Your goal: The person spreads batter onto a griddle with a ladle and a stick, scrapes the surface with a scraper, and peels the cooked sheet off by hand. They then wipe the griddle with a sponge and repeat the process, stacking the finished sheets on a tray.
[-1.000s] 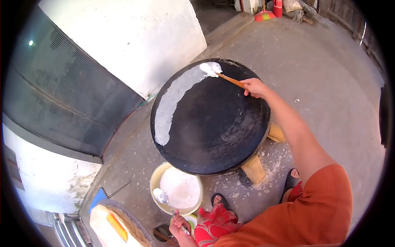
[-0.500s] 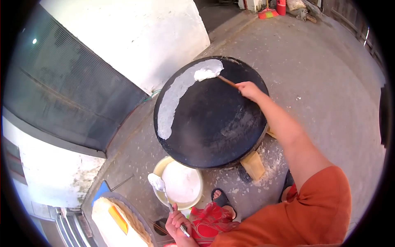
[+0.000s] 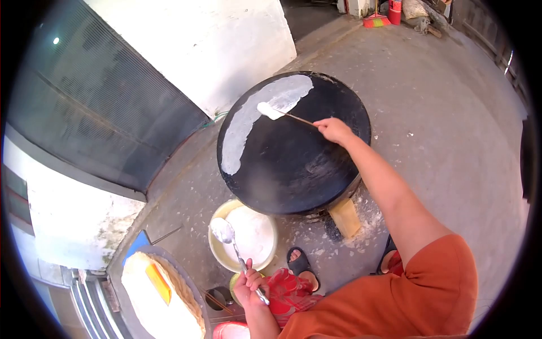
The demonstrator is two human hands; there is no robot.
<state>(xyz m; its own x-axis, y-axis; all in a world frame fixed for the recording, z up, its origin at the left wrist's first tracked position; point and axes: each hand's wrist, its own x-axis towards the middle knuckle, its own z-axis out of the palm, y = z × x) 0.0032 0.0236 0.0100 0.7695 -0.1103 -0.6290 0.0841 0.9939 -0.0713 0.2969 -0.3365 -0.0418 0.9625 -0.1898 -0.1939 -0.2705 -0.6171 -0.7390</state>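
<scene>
On a large round black griddle (image 3: 293,164), a curved band of white batter (image 3: 243,127) runs along the far-left side. My right hand (image 3: 335,130) is closed round a thin wooden spreader (image 3: 299,118) whose batter-covered end rests at the inner edge of the band. My left hand (image 3: 250,284) grips the handle of a metal ladle (image 3: 223,230). The ladle's bowl, coated in white, is over the left part of a pale bucket (image 3: 216,248) that holds white batter (image 3: 251,231).
A stack of thin flatbreads (image 3: 138,294) with a yellow scraper (image 3: 158,283) on top lies at the lower left. A wood block (image 3: 345,218) sticks out beneath the griddle. Beyond are a white wall (image 3: 209,45), a broom (image 3: 376,21) and a red container (image 3: 394,11).
My right hand has drawn the spreader left and toward the griddle's middle, and the batter band is wider. The ladle has shifted slightly right, over the bucket.
</scene>
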